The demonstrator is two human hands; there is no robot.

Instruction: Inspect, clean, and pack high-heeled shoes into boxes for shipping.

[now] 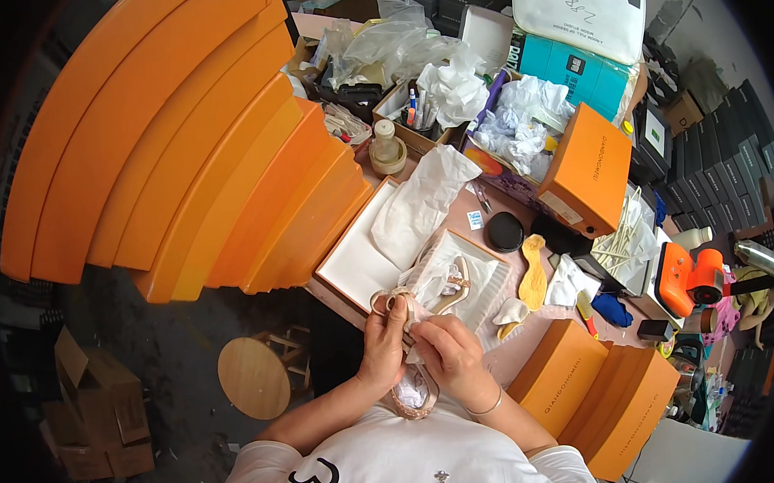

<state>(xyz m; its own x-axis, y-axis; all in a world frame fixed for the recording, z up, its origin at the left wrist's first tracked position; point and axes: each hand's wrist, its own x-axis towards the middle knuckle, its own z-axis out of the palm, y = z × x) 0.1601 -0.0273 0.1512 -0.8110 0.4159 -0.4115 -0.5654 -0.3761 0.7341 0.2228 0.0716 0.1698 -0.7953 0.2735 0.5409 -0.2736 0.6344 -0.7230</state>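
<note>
Close to my chest I hold a beige sandal (415, 400), its one end toward me and white paper stuffed inside. My left hand (381, 345) is closed round the sandal's strap part, with a looped strap (392, 298) standing up beyond the thumb. My right hand (452, 355) pinches at the sandal's strap from the other side; the fingertips hide the exact spot. Just beyond my hands, a second sandal (460, 292) lies in white tissue inside a shoe box (497, 258). Left of it, an open white-lined box part (361, 243) has tissue paper (424, 197) across it.
Tall stacks of orange shoe boxes (185, 155) rise at the left; more orange boxes (583, 388) stand by my right elbow. A round black tin (504, 232), a wooden shoe-shaped piece (534, 270) and a white cloth (570, 281) lie to the right. A round stool (253, 377) stands on the floor.
</note>
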